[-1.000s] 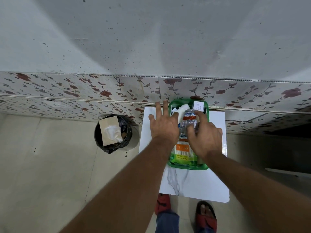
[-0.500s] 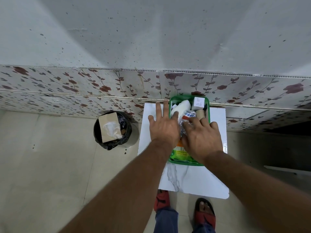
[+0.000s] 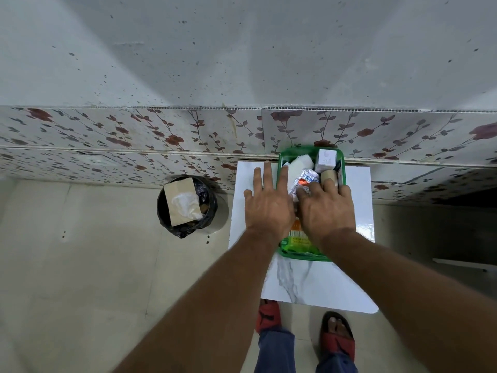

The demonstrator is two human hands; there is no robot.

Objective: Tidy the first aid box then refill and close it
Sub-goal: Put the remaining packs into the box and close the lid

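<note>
An open green first aid box (image 3: 303, 256) stands on a white marble table (image 3: 322, 281) against the wall. Inside it lie a white bandage roll (image 3: 300, 164), a small white carton (image 3: 326, 158), a cardboard tape roll (image 3: 328, 175) and a green-orange pack (image 3: 295, 239) at the near end. My right hand (image 3: 326, 211) is inside the box, its fingers bent over a crinkly silver packet (image 3: 304, 180) and pressing it down. My left hand (image 3: 269, 205) lies flat with fingers spread at the box's left rim. No lid is in view.
A black-lined waste bin (image 3: 188, 205) holding a brown carton and white waste stands on the floor to the left of the table. My feet in red sandals (image 3: 337, 335) are at the table's near edge. The flower-patterned wall runs right behind the box.
My right hand has pushed the silver packet lower into the box and now covers more of it. The left hand has stayed at the left rim.
</note>
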